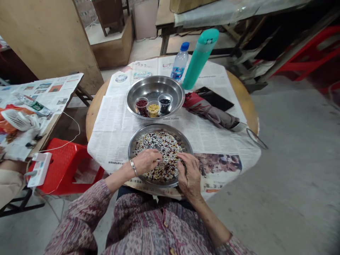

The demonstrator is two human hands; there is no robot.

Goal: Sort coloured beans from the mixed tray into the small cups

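A round table (247, 99) wears newspaper (111, 122), probably against mess. A bowl (155, 86) sits behind a rimmed pan (159, 127). The left hand (146, 162) bunches its fingers; the right hand (190, 174) spreads thumb from fingers. Cups (154, 114) (one colour each) divide contents; the pan corrals mixed beans (160, 140).

On the round table (108, 109), two bowls (151, 86), three cups (153, 109), two bottles (200, 56) and one umbrella (212, 111) are resting; two hands (146, 161) are working.

Just left of the teal flask (199, 62) stood a blue-capped bottle (180, 63), and in front lay a folded umbrella (212, 111).
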